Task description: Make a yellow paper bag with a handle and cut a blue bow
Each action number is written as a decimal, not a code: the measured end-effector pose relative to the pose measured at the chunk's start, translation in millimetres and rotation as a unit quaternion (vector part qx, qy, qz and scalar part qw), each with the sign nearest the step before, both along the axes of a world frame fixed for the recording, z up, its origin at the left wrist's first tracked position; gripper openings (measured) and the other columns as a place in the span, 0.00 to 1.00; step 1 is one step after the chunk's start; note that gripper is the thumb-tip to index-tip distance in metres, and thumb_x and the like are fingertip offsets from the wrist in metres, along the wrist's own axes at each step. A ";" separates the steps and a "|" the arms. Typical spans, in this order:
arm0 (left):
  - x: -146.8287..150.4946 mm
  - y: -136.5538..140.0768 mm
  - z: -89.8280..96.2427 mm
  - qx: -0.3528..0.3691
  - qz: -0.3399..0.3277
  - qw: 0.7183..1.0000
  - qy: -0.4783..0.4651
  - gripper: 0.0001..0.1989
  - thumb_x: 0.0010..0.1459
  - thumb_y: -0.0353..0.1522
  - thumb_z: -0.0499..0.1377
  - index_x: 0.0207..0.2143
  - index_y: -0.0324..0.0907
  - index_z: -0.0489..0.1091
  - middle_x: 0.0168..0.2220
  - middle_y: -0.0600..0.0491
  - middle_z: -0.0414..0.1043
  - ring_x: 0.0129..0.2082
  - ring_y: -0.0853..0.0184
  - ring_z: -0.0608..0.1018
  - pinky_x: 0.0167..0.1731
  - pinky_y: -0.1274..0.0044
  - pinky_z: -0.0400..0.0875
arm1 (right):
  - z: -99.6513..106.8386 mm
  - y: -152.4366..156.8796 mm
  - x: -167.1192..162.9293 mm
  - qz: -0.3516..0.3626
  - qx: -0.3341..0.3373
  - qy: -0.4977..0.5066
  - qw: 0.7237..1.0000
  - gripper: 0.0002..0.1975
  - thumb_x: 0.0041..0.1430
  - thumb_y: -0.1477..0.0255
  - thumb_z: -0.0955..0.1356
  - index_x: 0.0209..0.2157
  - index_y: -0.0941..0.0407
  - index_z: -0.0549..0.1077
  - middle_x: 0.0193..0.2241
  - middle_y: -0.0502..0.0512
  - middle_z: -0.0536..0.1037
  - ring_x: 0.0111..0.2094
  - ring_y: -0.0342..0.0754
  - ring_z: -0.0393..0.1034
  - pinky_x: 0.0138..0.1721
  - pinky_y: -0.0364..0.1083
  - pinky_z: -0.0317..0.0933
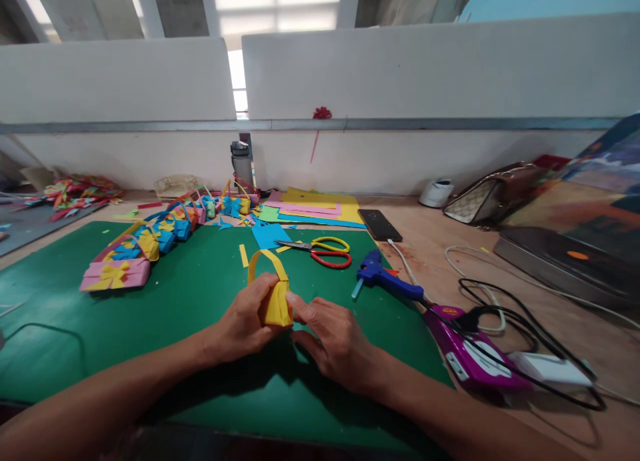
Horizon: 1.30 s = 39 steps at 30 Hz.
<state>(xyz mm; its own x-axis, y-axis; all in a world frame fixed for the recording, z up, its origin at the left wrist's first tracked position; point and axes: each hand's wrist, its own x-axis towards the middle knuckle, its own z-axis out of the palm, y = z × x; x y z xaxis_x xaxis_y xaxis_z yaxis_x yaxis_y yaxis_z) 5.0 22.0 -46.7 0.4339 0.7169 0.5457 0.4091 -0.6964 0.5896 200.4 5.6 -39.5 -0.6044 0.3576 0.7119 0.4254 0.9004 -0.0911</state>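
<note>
Along the far side stands a long, smooth white partition panel (440,74); before it, a flat, glossy green work mat (165,381) covers the near left and centre. At the mat's far left runs a row of small pink, blue and yellow bag-shaped pieces (149,245), some with bows. Far centre lies a loose pile of yellow, pink, green and blue flat sheets (313,207). Near centre, the bare left hand (245,321) is closed round the body of a small bright-yellow bag with an arched strap (278,305), held just above the mat. From the right, the bare right hand (335,334) is half curled, forefinger at the bag's right edge, thumb apart below it. Farther right sit a magenta box (480,355) and a dark blue glue gun (395,282). Beyond the hands lie scissors with yellow and red handles (312,249) and a black rectangular phone (380,225).
</note>
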 end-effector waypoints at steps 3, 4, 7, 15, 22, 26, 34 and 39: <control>-0.1 0.3 -0.4 -0.003 0.000 1.000 0.000 0.20 0.50 0.32 0.60 0.46 0.40 0.60 0.37 0.51 0.69 0.33 0.67 0.72 0.34 0.75 0.69 | 0.9 -0.2 -0.1 -0.002 0.020 -0.007 1.000 0.23 0.63 0.76 0.60 0.59 0.63 0.53 0.25 0.55 0.74 0.24 0.48 0.66 0.27 0.46 0.61; -0.1 0.3 -0.5 -0.007 0.002 1.000 0.001 0.20 0.50 0.31 0.60 0.46 0.40 0.59 0.37 0.51 0.69 0.33 0.67 0.72 0.34 0.75 0.69 | 1.0 -0.2 -0.2 -0.003 0.024 -0.009 1.000 0.23 0.63 0.76 0.60 0.59 0.63 0.54 0.25 0.54 0.74 0.23 0.48 0.65 0.26 0.46 0.61; 0.2 0.4 -0.4 -0.012 0.001 1.000 0.004 0.20 0.50 0.31 0.60 0.46 0.40 0.59 0.37 0.51 0.68 0.32 0.67 0.71 0.33 0.75 0.69 | 0.8 0.4 -0.6 -0.008 0.026 -0.014 1.000 0.22 0.63 0.76 0.60 0.58 0.63 0.54 0.24 0.54 0.74 0.23 0.48 0.64 0.26 0.46 0.61; 0.7 0.1 -0.2 0.003 -0.001 1.000 0.000 0.20 0.51 0.30 0.59 0.46 0.40 0.58 0.36 0.51 0.68 0.32 0.68 0.71 0.33 0.76 0.68 | -0.2 0.0 -0.6 -0.001 0.018 -0.012 1.000 0.23 0.63 0.76 0.60 0.59 0.63 0.54 0.24 0.53 0.73 0.23 0.47 0.64 0.26 0.45 0.60; 0.6 -0.2 4.5 -0.030 0.010 0.999 -0.005 0.20 0.51 0.34 0.59 0.46 0.40 0.58 0.35 0.52 0.68 0.30 0.68 0.70 0.32 0.75 0.68 | -1.2 -0.2 -1.6 0.017 0.028 -0.007 0.999 0.24 0.61 0.79 0.61 0.58 0.64 0.55 0.23 0.52 0.73 0.22 0.47 0.64 0.26 0.46 0.60; 1.0 0.0 5.0 -0.042 0.008 0.999 -0.008 0.19 0.52 0.34 0.58 0.46 0.41 0.58 0.33 0.54 0.67 0.29 0.69 0.70 0.30 0.76 0.67 | -1.8 0.7 -1.3 0.023 0.028 -0.015 0.999 0.26 0.61 0.80 0.61 0.60 0.64 0.53 0.22 0.51 0.72 0.22 0.46 0.64 0.27 0.46 0.60; 0.9 -0.3 5.0 -0.026 -0.003 1.000 -0.006 0.19 0.50 0.31 0.58 0.45 0.40 0.59 0.34 0.53 0.68 0.30 0.69 0.71 0.31 0.77 0.67 | 2.1 -0.5 -1.7 0.026 0.043 -0.018 0.999 0.25 0.61 0.80 0.61 0.59 0.64 0.54 0.22 0.51 0.73 0.22 0.45 0.65 0.26 0.45 0.60; 0.1 0.4 4.0 -0.018 0.001 1.000 -0.013 0.21 0.48 0.28 0.57 0.46 0.39 0.59 0.34 0.54 0.67 0.29 0.69 0.70 0.31 0.77 0.67 | 3.7 -2.5 -2.1 0.030 0.052 -0.019 0.998 0.25 0.62 0.80 0.61 0.60 0.63 0.54 0.20 0.49 0.72 0.21 0.45 0.64 0.26 0.45 0.60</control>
<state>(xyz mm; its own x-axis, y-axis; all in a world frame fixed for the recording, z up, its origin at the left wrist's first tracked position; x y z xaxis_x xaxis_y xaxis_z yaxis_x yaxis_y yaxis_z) 5.1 22.4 -42.7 0.4183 0.7375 0.5301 0.3958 -0.6734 0.6244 198.3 3.1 -35.7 -0.6495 0.2461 0.7194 0.3723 0.9279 0.0187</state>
